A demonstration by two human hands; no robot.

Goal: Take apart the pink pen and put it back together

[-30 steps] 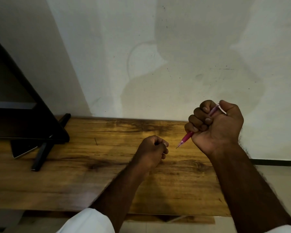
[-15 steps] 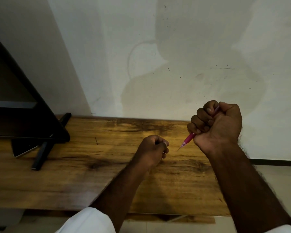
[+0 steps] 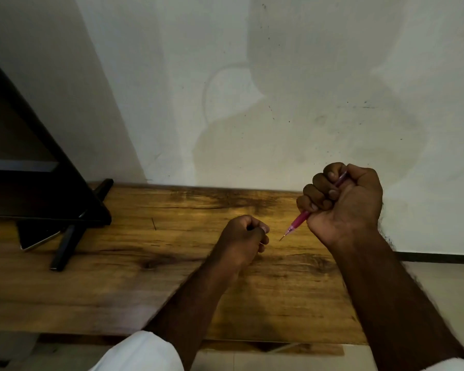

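Note:
My right hand (image 3: pixel 343 202) is a closed fist around the pink pen (image 3: pixel 299 220), held above the wooden table (image 3: pixel 145 277) near the wall. The pen's pink front section and thin metal tip stick out below the fist, pointing down-left; a bit of the translucent barrel shows at the top of the fist by the thumb. My left hand (image 3: pixel 243 241) rests on the table just left of the pen tip, fingers curled shut; whether it holds a small part is hidden.
A dark monitor (image 3: pixel 38 167) on a black stand (image 3: pixel 70 236) fills the left side, with a phone-like dark slab (image 3: pixel 35 236) under it. A white wall (image 3: pixel 252 89) runs behind the table. The table's front edge is near my body, its right end under my right forearm.
My right fist has tightened and slid the pen inward, so less of the barrel shows at the top. The left hand has stayed put.

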